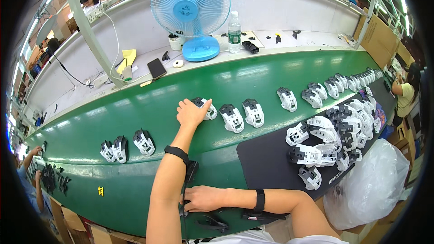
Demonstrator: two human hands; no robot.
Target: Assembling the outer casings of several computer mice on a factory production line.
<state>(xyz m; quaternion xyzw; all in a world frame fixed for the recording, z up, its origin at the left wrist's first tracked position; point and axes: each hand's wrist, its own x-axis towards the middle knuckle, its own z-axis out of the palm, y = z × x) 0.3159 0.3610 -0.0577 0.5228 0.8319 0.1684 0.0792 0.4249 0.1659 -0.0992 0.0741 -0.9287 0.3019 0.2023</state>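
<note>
My left hand (192,113) reaches out over the green table and closes around a white and black computer mouse shell (210,114), which shows partly beyond the thumb. Just right of it lie two more mouse shells (231,118), and another mouse shell (144,142) sits to the left, beside a close pair. My right hand (203,199) is low, near the table's front edge, with its fingers curled. What it grips is mostly hidden; a bit of grey shows below the fingers. A small black device (192,171) with a dark cable stands between my forearms.
A black mat (266,162) at right carries a heap of mouse shells (350,126); a row of them runs far right. Behind stand a blue fan (201,49), a bottle (234,32) and a phone (156,68). A plastic bag (366,185) bulges at right. Co-worker's hands (36,151) work far left.
</note>
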